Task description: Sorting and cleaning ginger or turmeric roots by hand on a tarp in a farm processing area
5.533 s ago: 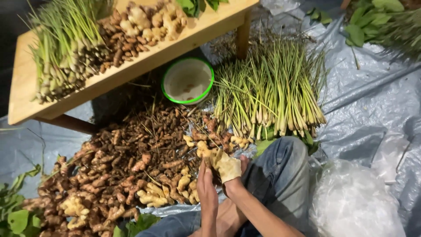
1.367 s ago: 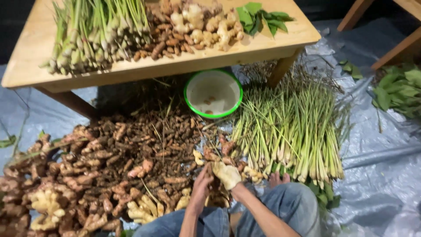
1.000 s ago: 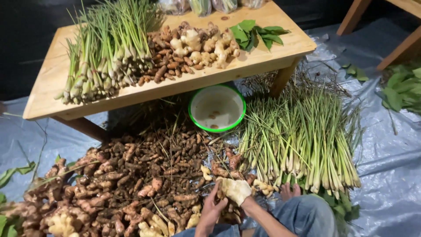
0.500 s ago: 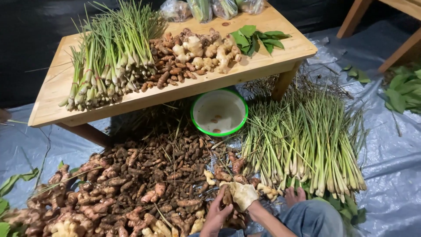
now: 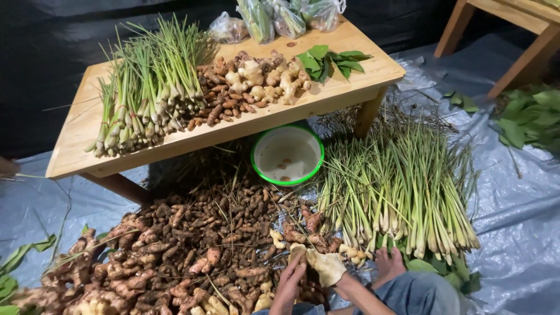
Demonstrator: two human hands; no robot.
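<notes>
Here, at the frame's bottom edge | left hand (image 5: 290,284) bare, fingers curled on a knobbly brown root (image 5: 296,252) | right hand (image 5: 326,267) in a pale yellow glove, gripping the same root | root sits over the heap of brown rhizomes (image 5: 198,245) on the grey tarp (image 5: 513,221), near the green-rimmed white bowl (image 5: 287,155) and floor lemongrass bundle (image 5: 402,186).

A low wooden table (image 5: 76,137) carries lemongrass stalks (image 5: 149,81), ginger roots (image 5: 262,79), green leaves (image 5: 329,58) and clear plastic bags (image 5: 280,14); beneath its front edge sits a green-rimmed bowl (image 5: 287,155); right of it, more loose leaves (image 5: 528,116).
</notes>
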